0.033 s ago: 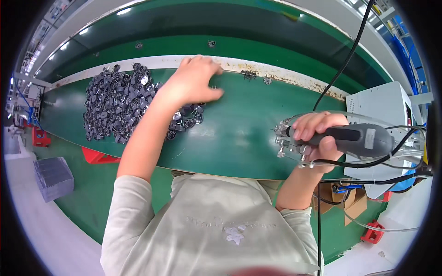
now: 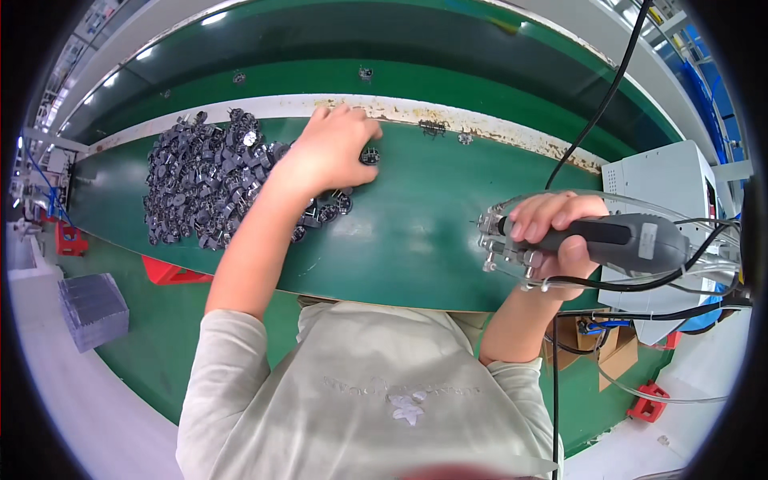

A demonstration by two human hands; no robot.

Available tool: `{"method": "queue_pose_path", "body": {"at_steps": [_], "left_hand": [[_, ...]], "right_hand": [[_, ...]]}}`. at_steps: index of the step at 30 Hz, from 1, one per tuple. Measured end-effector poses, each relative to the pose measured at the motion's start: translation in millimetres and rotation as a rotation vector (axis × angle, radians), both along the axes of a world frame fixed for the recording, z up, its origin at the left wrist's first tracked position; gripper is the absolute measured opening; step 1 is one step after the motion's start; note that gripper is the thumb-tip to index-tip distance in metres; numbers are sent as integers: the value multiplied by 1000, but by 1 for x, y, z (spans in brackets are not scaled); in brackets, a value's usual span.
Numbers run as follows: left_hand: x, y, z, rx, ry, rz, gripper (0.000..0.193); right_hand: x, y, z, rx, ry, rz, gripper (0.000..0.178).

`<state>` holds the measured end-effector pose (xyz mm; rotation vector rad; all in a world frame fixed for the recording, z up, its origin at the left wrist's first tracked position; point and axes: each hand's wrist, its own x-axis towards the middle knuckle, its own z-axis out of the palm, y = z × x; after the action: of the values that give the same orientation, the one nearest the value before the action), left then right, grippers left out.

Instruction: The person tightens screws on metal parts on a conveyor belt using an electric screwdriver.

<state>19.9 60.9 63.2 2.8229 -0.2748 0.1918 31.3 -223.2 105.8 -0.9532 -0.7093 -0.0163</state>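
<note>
My left hand (image 2: 334,152) reaches over the right edge of a heap of small dark-grey parts (image 2: 192,180) with metal pins. Its thumb and fingers are spread around a single small part (image 2: 370,156) on the green table (image 2: 424,232), with a gap on either side. At the right, my right hand (image 2: 564,236) is wrapped around a grey corded power tool (image 2: 640,242). A metal bracket and a thin tip (image 2: 474,222) are at the tool's left end, above the table.
Behind the table runs a worn white ledge (image 2: 496,138), then a green belt (image 2: 288,80) carrying a few small parts. A white machine (image 2: 660,188) stands right, with a black cable (image 2: 596,112) hanging beside it. Red stools (image 2: 650,402) and a cardboard box (image 2: 620,356) sit below.
My left hand has shifted slightly left and toward me, its thumb and fingers now around the single part. The right hand and tool stay nearly still.
</note>
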Motion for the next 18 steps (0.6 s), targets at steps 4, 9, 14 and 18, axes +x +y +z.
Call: {"method": "queue_pose_path", "body": {"at_steps": [4, 9, 14, 18], "left_hand": [[-13, -26, -12, 43, 70, -77, 26], [-25, -78, -39, -331, 64, -294, 26], [-24, -76, -46, -495, 79, -299, 31], [-24, -73, -52, -521, 69, -335, 30]], "right_hand": [[9, 4, 2, 35, -1, 40, 34], [6, 15, -4, -1, -42, 25, 25], [7, 15, -17, -32, -68, 36, 24], [8, 18, -17, -61, -103, 32, 23]]}}
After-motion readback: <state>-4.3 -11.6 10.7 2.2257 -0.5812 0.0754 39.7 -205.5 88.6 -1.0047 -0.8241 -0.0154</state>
